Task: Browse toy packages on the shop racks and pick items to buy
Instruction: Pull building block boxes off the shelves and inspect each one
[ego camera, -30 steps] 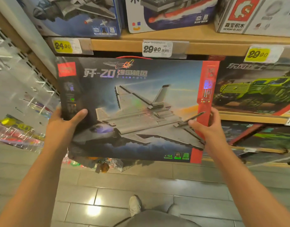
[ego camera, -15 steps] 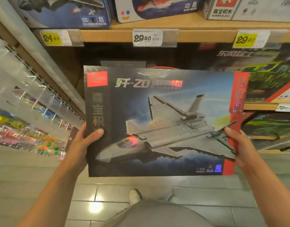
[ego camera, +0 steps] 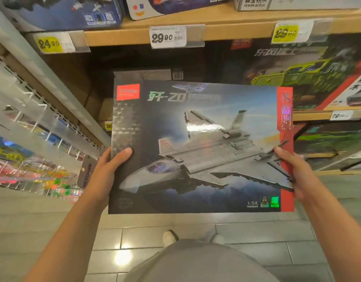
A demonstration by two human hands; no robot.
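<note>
Overhead, a wooden shelf spans twelve o'clock, carrying a white price tag. Below it, centre frame, the jet box is held out from the rack, facing the camera. The left hand grips its nine o'clock edge, the right hand its three o'clock edge, thumbs in front.

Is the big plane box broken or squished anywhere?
No. The jet box looks flat and square-cornered, gripped by the left hand and right hand. Only shiny glare shows.
</note>
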